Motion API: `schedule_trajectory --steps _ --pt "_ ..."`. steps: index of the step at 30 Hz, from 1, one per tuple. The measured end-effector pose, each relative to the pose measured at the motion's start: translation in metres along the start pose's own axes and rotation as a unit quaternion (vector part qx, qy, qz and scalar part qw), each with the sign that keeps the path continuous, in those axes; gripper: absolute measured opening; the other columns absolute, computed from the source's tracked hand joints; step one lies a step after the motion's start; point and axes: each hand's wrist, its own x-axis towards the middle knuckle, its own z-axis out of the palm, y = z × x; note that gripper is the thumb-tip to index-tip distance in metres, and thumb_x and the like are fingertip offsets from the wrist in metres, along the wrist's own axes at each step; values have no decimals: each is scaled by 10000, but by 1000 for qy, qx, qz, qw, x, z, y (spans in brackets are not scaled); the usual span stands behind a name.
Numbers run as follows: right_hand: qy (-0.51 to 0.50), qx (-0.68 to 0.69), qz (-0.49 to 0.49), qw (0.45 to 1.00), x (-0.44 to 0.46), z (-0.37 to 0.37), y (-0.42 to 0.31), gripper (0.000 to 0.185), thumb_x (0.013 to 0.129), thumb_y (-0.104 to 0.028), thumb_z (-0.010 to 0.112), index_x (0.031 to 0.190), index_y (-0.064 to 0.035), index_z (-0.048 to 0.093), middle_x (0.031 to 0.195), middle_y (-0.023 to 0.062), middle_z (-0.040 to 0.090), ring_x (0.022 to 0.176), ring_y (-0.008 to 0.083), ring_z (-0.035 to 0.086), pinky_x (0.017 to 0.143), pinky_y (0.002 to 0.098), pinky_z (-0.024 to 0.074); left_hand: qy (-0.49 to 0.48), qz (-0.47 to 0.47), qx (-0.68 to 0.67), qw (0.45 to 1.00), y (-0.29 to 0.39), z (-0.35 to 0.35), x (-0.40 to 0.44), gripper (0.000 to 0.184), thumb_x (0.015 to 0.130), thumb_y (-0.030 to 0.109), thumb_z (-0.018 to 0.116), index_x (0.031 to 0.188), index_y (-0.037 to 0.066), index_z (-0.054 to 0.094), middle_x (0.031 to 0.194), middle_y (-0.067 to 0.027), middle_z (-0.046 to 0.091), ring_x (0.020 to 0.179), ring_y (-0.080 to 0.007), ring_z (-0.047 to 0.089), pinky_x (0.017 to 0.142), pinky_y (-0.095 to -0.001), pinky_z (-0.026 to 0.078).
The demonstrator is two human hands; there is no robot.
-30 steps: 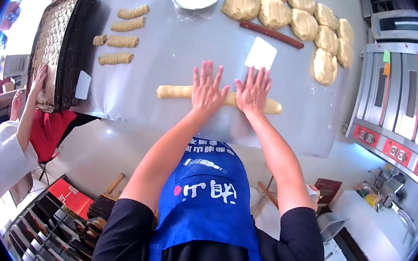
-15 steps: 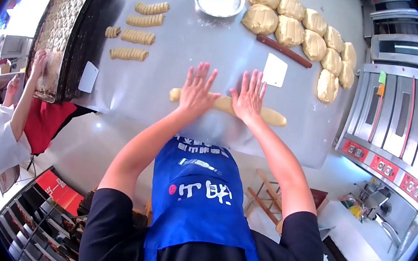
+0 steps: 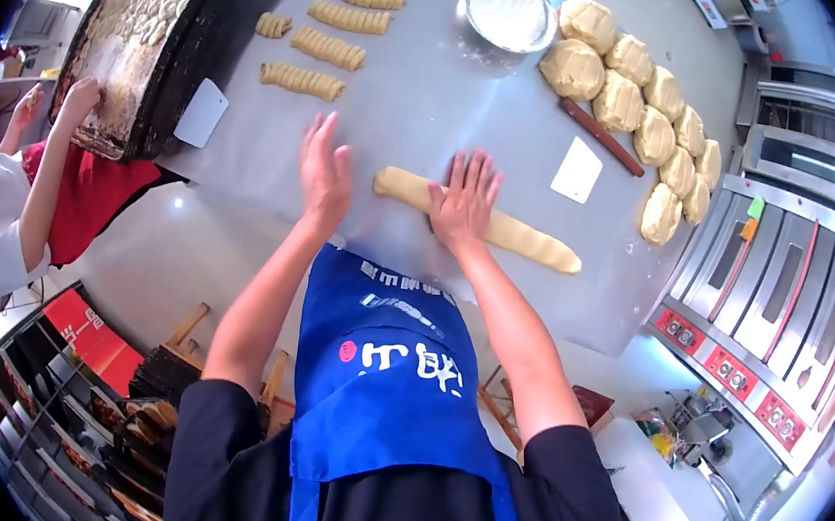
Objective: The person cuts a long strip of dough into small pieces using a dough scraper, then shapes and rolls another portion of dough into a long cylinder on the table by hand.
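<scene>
A long roll of dough point(image 3: 530, 243) lies slantwise on the metal table point(image 3: 413, 99) in front of me. My right hand point(image 3: 466, 200) rests flat on it, left of its middle, fingers stretched out. My left hand point(image 3: 325, 173) is off the dough, to the left of its end, with the fingers extended and nothing in them. Beyond my left hand lie several ridged, sliced dough pieces point(image 3: 327, 48). To the right of my right hand, a white scraper point(image 3: 577, 169) lies near a brown rolling pin point(image 3: 601, 138).
Several dough lumps point(image 3: 619, 101) sit at the back right beside a bowl of white flour point(image 3: 510, 12). At left are a filled baking tray point(image 3: 142, 43), another scraper point(image 3: 201, 113) and a co-worker's hand point(image 3: 81, 100). Ovens point(image 3: 758, 273) stand at right.
My left hand has lifted off the dough and moved left. My right hand stays on the dough, now nearer its left end. The camera view has shifted and turned.
</scene>
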Motion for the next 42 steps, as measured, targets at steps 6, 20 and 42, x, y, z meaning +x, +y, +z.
schedule_trajectory --steps 6,20,42 --pt "-40 40 9 998 19 -14 -27 902 1096 -571 433 1726 -37 68 1765 324 -55 1633 518 -77 1285 675 -44 93 -256 -153 950 -42 -73 -86 487 1175 296 405 1551 -6 471 1406 -193 649 1332 -288 613 1174 -418 416" --pt "-15 36 -20 999 -9 -22 -118 893 1081 -624 434 1733 -95 130 1786 263 36 1651 467 -17 1315 632 16 36 -233 -204 950 -68 -100 -50 456 1191 286 372 1537 11 483 1208 -161 718 1052 -227 716 996 -372 523" --pt "289 290 357 840 -321 -92 83 601 1107 -285 588 1596 24 424 1508 280 586 1379 393 604 1117 466 500 -390 302 -23 870 237 234 -55 963 762 539 894 1501 34 538 1409 -168 615 1328 -367 542 1125 -487 420"
